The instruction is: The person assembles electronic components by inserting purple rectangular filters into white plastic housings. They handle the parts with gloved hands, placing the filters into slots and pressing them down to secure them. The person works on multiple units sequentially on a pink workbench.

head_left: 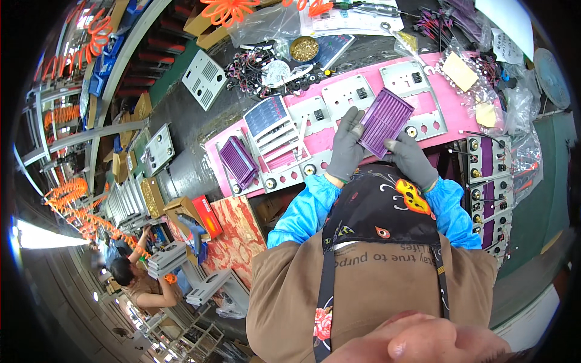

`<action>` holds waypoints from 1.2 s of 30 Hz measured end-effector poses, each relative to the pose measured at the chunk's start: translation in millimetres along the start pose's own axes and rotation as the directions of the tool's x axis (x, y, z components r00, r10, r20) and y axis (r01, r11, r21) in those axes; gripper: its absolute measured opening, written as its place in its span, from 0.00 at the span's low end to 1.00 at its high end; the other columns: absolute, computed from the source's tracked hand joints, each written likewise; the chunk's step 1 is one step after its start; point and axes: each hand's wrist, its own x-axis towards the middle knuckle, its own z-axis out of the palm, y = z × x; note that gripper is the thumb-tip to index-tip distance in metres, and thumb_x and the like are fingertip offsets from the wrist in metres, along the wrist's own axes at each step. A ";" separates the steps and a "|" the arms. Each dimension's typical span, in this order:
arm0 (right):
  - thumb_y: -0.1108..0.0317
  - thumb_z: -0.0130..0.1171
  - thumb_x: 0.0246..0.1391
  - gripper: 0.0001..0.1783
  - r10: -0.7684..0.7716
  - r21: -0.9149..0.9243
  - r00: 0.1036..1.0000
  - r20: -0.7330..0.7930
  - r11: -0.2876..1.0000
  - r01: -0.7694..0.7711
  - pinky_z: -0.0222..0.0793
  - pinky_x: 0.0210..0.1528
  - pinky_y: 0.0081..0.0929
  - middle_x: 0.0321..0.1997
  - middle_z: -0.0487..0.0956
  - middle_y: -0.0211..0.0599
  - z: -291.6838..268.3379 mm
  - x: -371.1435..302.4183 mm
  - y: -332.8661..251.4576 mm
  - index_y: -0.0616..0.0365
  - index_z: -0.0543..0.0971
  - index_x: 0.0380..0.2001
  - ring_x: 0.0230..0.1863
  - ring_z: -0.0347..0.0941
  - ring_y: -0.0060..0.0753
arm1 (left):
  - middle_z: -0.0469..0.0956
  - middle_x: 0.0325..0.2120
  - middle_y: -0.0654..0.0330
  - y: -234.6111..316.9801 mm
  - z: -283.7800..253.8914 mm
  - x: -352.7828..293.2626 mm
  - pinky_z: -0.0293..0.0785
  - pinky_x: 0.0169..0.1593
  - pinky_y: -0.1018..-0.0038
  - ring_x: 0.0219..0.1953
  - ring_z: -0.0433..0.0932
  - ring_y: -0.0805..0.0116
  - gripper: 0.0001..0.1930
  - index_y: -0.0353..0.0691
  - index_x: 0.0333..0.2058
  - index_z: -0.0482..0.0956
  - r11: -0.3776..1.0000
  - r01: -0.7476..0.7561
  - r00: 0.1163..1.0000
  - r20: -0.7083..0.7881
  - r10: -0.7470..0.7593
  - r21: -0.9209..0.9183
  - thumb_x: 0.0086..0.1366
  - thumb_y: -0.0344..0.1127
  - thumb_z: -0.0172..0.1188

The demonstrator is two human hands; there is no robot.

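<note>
Between my two grey-gloved hands I hold a purple slotted panel (387, 120), tilted above the pink sheet on the bench. My left hand (347, 147) grips its left edge, thumb on the slotted face. At the lower right corner, my right hand (412, 161) has its fingers closed on the panel. Light grey metal plates (345, 97) with holes and black switches lie just beyond. Another purple slotted piece (238, 162) rests on a plate to the left, beside a stack of white slotted parts with a blue printed sheet (265, 116) on top.
A heap of black wired parts (254, 71) and a bowl of small brass-coloured pieces (304, 49) sit at the back. Plastic bags (463, 75) lie at the right. Assembled panels with knobs (489, 175) are stacked at my right. Another person (142, 281) works at far left.
</note>
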 end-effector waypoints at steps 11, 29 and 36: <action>0.76 0.56 0.56 0.39 -0.478 -0.531 0.761 -0.439 0.821 0.210 0.70 0.56 0.30 0.59 0.74 0.43 -58.6 -51.9 -22.2 0.57 0.58 0.70 0.53 0.73 0.31 | 0.78 0.49 0.54 61.1 -32.7 94.9 0.70 0.57 0.56 0.55 0.72 0.50 0.17 0.43 0.48 0.80 -0.342 -0.332 0.866 0.427 0.259 0.879 0.62 0.39 0.61; 0.68 0.54 0.65 0.14 -0.402 -0.091 0.683 -0.610 0.892 0.443 0.75 0.49 0.24 0.44 0.80 0.34 -125.7 -104.7 -16.4 0.65 0.76 0.49 0.44 0.78 0.23 | 0.82 0.39 0.53 18.5 17.3 140.1 0.77 0.45 0.57 0.43 0.80 0.50 0.15 0.43 0.43 0.82 -0.389 -0.258 0.922 0.345 0.173 0.884 0.63 0.45 0.60; 0.70 0.51 0.64 0.21 -0.475 -0.126 0.712 -0.517 0.865 0.486 0.72 0.57 0.26 0.53 0.78 0.38 -158.4 -93.0 -55.7 0.66 0.70 0.59 0.51 0.77 0.27 | 0.82 0.35 0.38 -86.9 42.6 102.9 0.76 0.44 0.47 0.39 0.82 0.36 0.29 0.30 0.48 0.70 -0.231 0.035 0.997 -0.048 -0.053 0.972 0.62 0.53 0.60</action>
